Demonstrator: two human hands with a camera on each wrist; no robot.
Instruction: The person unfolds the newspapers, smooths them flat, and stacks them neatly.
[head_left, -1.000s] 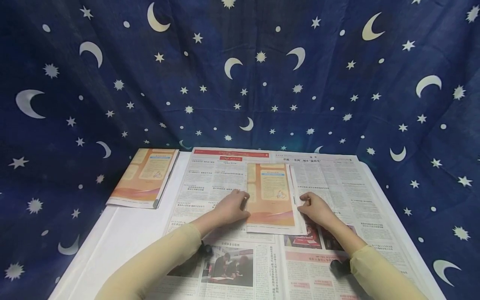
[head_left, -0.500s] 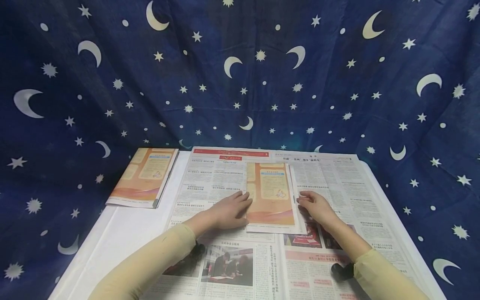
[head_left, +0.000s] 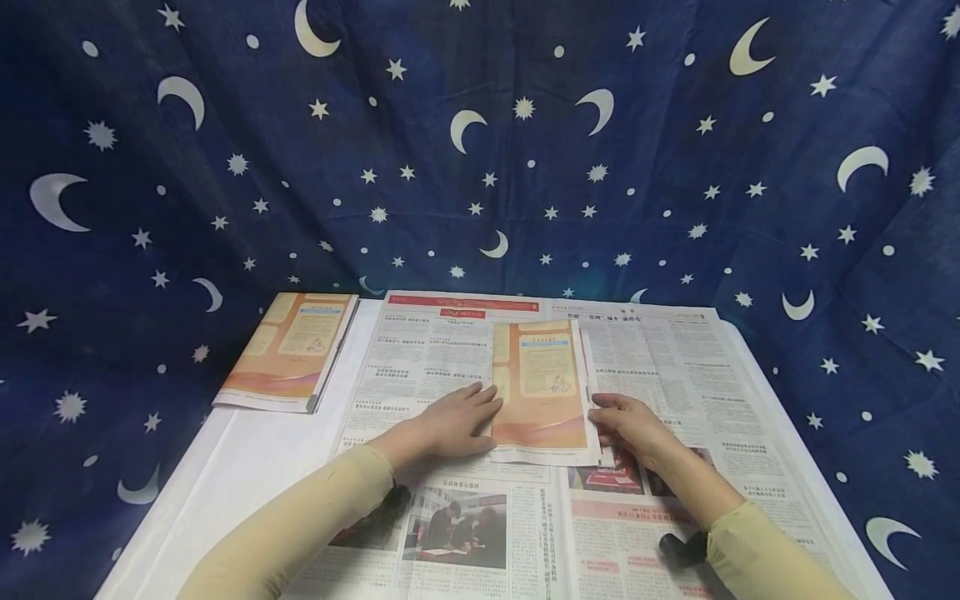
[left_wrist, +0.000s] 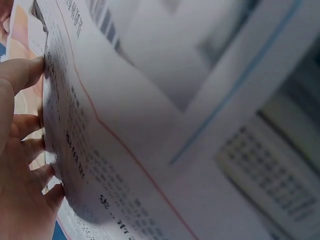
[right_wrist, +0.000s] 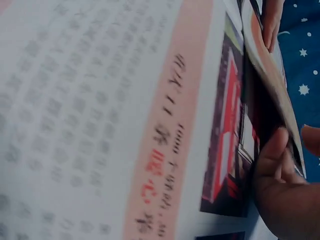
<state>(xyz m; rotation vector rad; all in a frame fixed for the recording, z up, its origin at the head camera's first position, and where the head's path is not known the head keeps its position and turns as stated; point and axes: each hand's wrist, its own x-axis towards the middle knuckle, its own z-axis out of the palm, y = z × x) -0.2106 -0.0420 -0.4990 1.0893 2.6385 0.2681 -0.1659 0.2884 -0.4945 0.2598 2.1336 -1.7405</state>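
A folded newspaper (head_left: pixel 542 421) with an orange printed face lies on a spread-out newspaper (head_left: pixel 675 392). My left hand (head_left: pixel 453 423) rests along its left edge, fingers extended and fingertips at the fold; the left wrist view shows the same fingers (left_wrist: pixel 35 146) reaching that edge. At the opposite side, my right hand (head_left: pixel 633 429) pinches the loose edge between thumb and fingers. In the right wrist view the orange sheet (right_wrist: pixel 270 70) bows upward, with a dark gap beneath it and the right thumb (right_wrist: pixel 272 150) at its edge.
A second folded newspaper (head_left: pixel 281 358) with the same orange print lies at the table's back left corner. White tabletop (head_left: pixel 247 467) shows on the left. Behind the table hangs a dark blue curtain (head_left: pixel 420 242) with moons and stars.
My left hand has gone from curled fingers to extended ones at the left edge. My right hand has shifted slightly left onto the right edge, which now lifts a little.
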